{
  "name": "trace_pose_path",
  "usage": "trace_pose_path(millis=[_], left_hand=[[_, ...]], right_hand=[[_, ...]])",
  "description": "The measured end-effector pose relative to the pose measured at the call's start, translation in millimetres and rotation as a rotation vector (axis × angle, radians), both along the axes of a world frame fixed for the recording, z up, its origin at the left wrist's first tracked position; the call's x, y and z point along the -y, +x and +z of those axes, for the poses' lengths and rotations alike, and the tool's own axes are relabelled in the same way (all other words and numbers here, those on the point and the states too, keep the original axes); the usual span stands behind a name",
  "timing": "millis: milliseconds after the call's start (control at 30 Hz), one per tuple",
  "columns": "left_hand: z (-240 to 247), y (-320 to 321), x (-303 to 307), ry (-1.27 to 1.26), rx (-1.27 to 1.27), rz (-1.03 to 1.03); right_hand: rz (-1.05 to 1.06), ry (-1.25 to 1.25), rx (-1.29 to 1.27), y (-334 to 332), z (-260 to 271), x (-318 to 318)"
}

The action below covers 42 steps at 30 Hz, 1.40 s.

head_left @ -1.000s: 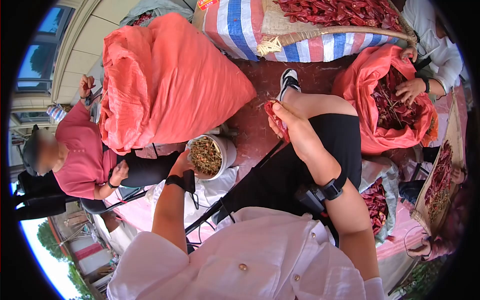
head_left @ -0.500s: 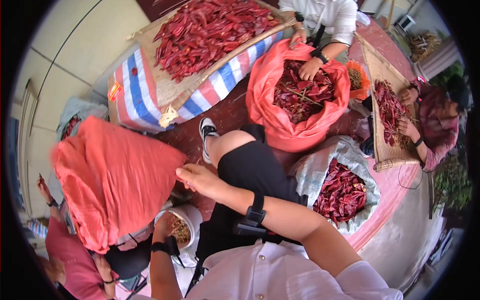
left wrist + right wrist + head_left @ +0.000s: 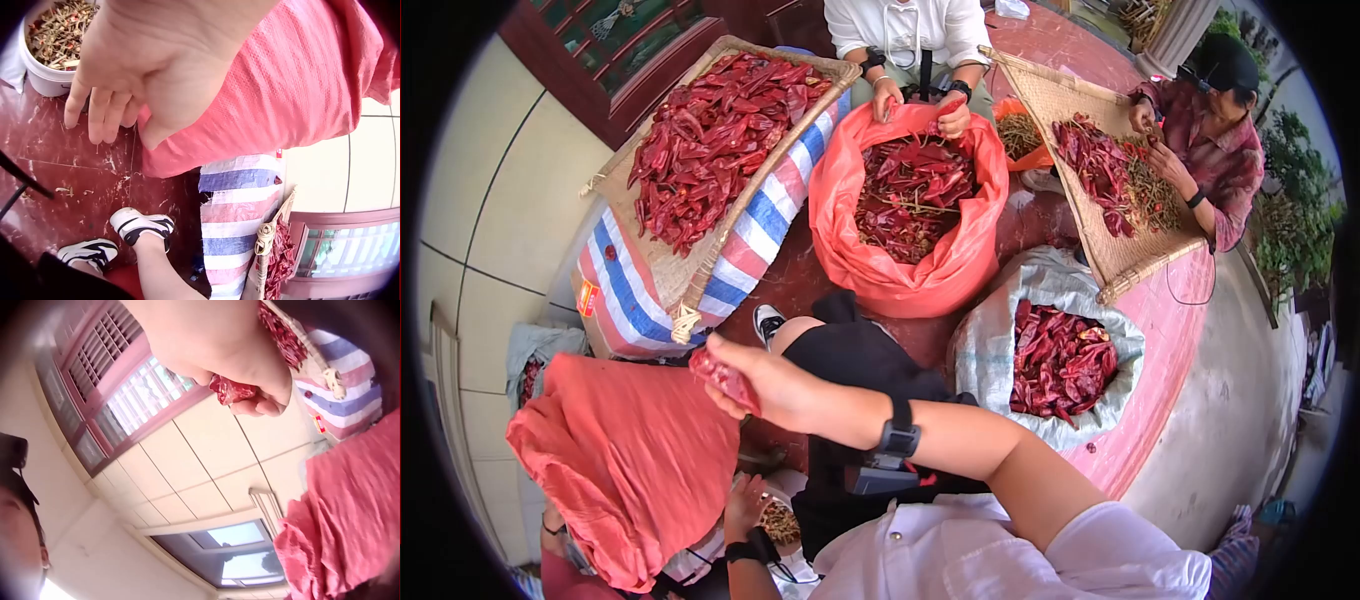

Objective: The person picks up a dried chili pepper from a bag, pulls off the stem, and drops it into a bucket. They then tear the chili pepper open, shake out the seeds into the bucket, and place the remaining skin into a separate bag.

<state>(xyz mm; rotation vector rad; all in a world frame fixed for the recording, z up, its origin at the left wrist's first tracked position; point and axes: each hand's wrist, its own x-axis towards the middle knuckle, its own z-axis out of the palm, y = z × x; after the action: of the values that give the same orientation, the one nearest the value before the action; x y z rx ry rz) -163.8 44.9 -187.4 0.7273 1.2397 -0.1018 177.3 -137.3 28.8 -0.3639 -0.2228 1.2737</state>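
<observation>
A dried red chili pepper (image 3: 725,378) is held in my right hand (image 3: 778,388), raised in front of my knee above the edge of the big red sack (image 3: 625,450). The right wrist view shows my fingers curled around the chili (image 3: 232,391). Lower down, my left hand (image 3: 745,502) hangs beside the sack, near a white bucket (image 3: 47,80) of stems and scraps. In the left wrist view its fingers (image 3: 97,115) point loosely downward and hold nothing, overlapping the sack's side.
A woven tray (image 3: 615,190) heaped with dried chilies lies on a striped covered pile (image 3: 745,235). An open red sack (image 3: 900,290) and a pale sack (image 3: 980,350) hold more chilies. Two people work across from me, one with a winnowing basket (image 3: 1115,260).
My view has swung right, toward the open sacks. My right hand, still gripping chili, has swept left toward the closed red sack. The person opposite has lifted a hand from inside the open sack.
</observation>
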Motion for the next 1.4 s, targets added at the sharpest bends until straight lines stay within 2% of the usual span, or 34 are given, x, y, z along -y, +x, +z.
trace_pose_path(millis=[33, 67, 100, 200, 300, 367, 433, 500, 567, 633, 667, 700, 767, 800, 833, 900, 967, 1033, 1067, 1100, 1167, 1200, 1267, 1300, 1367, 1400], left_hand=[[-1, 2, 0, 0.007, 0.026, 0.001], [-3, 5, -1, 0.000, 0.030, -0.005], [-4, 7, -3, 0.000, 0.033, -0.007], [-7, 11, -4, -0.003, 0.040, -0.020], [-8, 16, -3, 0.000, 0.025, -0.041], [-9, 18, -3, -0.009, -0.014, -0.061], [-12, 13, -7, -0.028, 0.026, -0.044], [-14, 12, -9, -0.023, 0.001, -0.066], [-21, 11, -15, -0.025, -0.024, -0.031], [-28, 9, -22, -0.027, -0.015, -0.061], [-30, 6, -25, -0.027, 0.001, -0.083], [-30, 7, -26, -0.030, -0.004, -0.089], [-29, 13, -27, -0.019, 0.009, -0.122], [-28, 16, -27, -0.020, 0.008, -0.122], [-27, 20, -26, -0.012, 0.011, -0.133], [-21, 26, -22, 0.001, 0.017, -0.136], [-14, 30, -17, 0.024, 0.030, -0.135], [-12, 29, -16, 0.021, 0.036, -0.122], [-10, 28, -16, 0.011, 0.033, -0.117], [-7, 27, -14, 0.023, 0.050, -0.100], [-3, 25, -14, 0.037, -0.007, -0.072], [-5, 20, -16, 0.025, 0.022, -0.058], [-5, 16, -16, 0.034, 0.034, -0.033], [-5, 15, -16, 0.035, 0.027, -0.022], [-8, 13, -15, 0.034, 0.050, 0.001], [-8, 12, -14, 0.033, 0.043, -0.001]], right_hand=[[-0.023, 0.055, -0.011, 13, -1, 12], [-0.053, -0.056, -0.084, 27, 11, 36], [-0.096, -0.017, -0.144, 41, 12, 55], [-0.333, -0.064, -0.180, 78, -19, 125], [-0.598, -0.315, -0.235, 93, -73, 203], [-0.698, -0.404, -0.267, 87, -114, 260], [-0.825, -0.624, -0.282, 70, -137, 310], [-1.061, -0.655, -0.440, 57, -158, 348], [-1.158, -0.779, -0.556, 45, -188, 392], [-1.211, -0.813, -0.538, 35, -173, 402], [-1.170, -0.848, -0.522, 27, -199, 426], [-1.175, -0.852, -0.528, 24, -192, 421], [-1.194, -1.320, -0.469, 24, -166, 398], [-1.112, -1.266, -0.444, 21, -210, 425], [-1.110, -1.265, -0.443, 22, -211, 423], [-1.169, -1.427, -0.483, 28, -212, 406], [-1.062, -1.206, -0.376, 25, -174, 376], [-0.955, -1.273, -0.440, 38, -205, 372], [-0.954, -1.270, -0.325, 40, -210, 368], [-0.976, -1.259, -0.233, 48, -246, 364], [-0.880, -1.125, -0.109, 63, -195, 334], [-0.909, -1.094, -0.109, 72, -166, 311], [-0.852, -1.097, -0.031, 95, -167, 294], [-0.828, -1.119, -0.027, 101, -132, 268], [-0.756, -0.794, -0.021, 112, -104, 234], [-0.710, -0.707, 0.017, 114, -78, 210]])
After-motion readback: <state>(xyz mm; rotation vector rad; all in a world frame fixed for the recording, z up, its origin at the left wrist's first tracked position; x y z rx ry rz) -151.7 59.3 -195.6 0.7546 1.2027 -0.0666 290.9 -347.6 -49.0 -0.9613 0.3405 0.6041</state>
